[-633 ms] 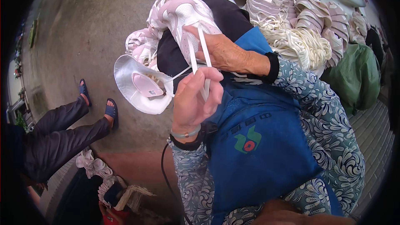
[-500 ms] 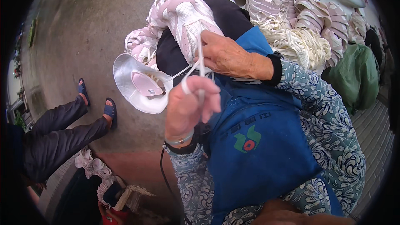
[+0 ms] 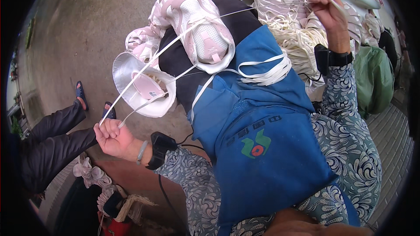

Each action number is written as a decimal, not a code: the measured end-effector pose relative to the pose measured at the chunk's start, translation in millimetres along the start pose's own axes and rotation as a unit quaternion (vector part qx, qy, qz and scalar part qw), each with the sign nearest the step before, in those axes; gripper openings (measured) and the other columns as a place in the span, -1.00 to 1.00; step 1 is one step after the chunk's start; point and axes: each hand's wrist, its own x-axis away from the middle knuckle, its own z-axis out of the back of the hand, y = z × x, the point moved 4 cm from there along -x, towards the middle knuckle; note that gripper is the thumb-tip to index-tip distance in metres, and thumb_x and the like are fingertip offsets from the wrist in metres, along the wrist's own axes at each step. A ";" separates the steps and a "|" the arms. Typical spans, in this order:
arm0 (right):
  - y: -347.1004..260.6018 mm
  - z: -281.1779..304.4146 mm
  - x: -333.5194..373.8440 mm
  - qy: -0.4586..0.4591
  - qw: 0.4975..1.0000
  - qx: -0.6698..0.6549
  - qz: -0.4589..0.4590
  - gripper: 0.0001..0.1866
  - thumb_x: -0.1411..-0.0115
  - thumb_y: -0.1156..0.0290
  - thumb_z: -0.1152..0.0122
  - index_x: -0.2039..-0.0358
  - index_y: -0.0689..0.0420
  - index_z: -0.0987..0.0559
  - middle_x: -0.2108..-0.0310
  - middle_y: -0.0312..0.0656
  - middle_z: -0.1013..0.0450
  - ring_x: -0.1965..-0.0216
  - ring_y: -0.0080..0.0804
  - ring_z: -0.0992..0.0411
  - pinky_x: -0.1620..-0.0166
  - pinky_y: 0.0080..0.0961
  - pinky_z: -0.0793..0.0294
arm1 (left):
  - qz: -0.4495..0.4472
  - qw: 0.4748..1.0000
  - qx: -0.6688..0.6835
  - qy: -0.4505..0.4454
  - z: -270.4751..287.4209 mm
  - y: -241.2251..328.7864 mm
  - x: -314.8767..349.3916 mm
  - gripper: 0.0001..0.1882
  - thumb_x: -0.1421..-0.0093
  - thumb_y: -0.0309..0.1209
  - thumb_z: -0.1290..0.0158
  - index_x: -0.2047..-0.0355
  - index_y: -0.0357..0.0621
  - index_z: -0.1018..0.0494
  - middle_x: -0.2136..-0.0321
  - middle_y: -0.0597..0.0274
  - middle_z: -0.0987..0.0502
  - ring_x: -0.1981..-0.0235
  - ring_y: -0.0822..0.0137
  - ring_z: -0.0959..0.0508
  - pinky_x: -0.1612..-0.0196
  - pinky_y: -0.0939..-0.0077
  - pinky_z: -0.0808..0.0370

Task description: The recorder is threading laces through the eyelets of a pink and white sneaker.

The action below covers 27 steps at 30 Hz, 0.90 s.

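Head view: from my remote post I look down at the person's two hands, which are spread well apart.
Left hand (image 3: 114, 140): it is curled closed at the lower left and grips a white lace (image 3: 187, 32); a second strand also reaches its fingers.
Right hand (image 3: 328, 11): it is raised at the upper right, the fingers bent and gripping a strand, with a loop of it around them.
Lace: it runs straight and taut from the left hand up to the shoe; a thin strand goes from the shoe to the right hand.
Shoe (image 3: 208, 46): this pink and white upper lies on the person's thigh, between the two hands, and I see neither hand touching it.
Second upper (image 3: 146, 88): it is beside the leg, to the left of the shoe, and both strands to the left hand pass in front of it.
Bundle (image 3: 269, 73): folded white laces rest on the blue apron (image 3: 280, 175), just beside the shoe.
Stack (image 3: 278, 2): more uppers are piled at the upper right, with many cream laces hanging.
Green bag (image 3: 372, 81): it stands at the right, below the stack.
Co-worker: I see dark trousers (image 3: 61, 148) and blue sandals at the left.
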 end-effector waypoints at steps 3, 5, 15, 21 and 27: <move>-42.3 63.3 0.2 -0.013 0.997 -0.071 -0.039 -0.74 -0.32 0.37 0.18 0.51 0.16 -0.33 0.73 -0.42 -0.06 0.69 -0.61 -0.06 0.53 -0.69 -0.14 | -0.103 0.993 -0.014 0.046 24.0 31.7 -7.0 -0.75 -0.23 -0.48 0.15 0.61 -0.14 -0.15 0.75 0.38 -0.09 0.78 0.51 -0.08 0.70 0.65 -0.08; -52.9 82.2 5.9 -0.017 0.994 -0.096 -0.053 -0.73 -0.32 0.36 0.20 0.50 0.16 -0.36 0.73 -0.41 -0.08 0.68 -0.58 -0.13 0.56 -0.68 -0.19 | -0.156 0.985 0.029 0.073 38.5 67.2 -7.6 -0.68 -0.25 -0.47 0.17 0.66 -0.09 -0.09 0.75 0.37 -0.09 0.80 0.53 -0.12 0.74 0.70 -0.11; -71.4 89.4 8.2 0.065 0.984 0.166 -0.026 -0.60 -0.32 0.16 0.20 0.37 0.26 -0.44 0.76 -0.38 -0.05 0.69 -0.59 -0.07 0.64 -0.64 -0.09 | -0.290 0.932 -0.172 0.131 20.5 69.0 4.5 -0.79 -0.24 -0.39 0.11 0.48 -0.27 -0.30 0.64 0.29 -0.34 0.68 0.46 -0.32 0.64 0.68 -0.25; 118.8 -90.5 -16.4 -0.153 0.717 0.675 0.079 -0.65 -0.30 0.22 0.15 0.25 0.20 -0.54 0.45 -0.17 -0.49 0.45 -0.39 -0.42 0.34 -0.50 -0.40 | -0.397 0.833 -0.330 0.201 -19.4 80.9 42.5 -0.78 -0.24 -0.36 0.09 0.41 -0.32 -0.36 0.57 0.25 -0.42 0.61 0.43 -0.39 0.58 0.65 -0.31; 171.3 -115.5 -19.6 -0.220 0.580 0.784 0.005 -0.68 -0.23 0.25 0.06 0.22 0.21 -0.54 0.35 0.04 -0.51 0.35 -0.14 -0.47 0.23 -0.40 -0.45 | -0.458 0.735 -0.413 0.284 -26.2 62.5 49.4 -0.74 -0.24 -0.34 0.08 0.36 -0.36 -0.40 0.52 0.21 -0.48 0.56 0.40 -0.44 0.53 0.63 -0.36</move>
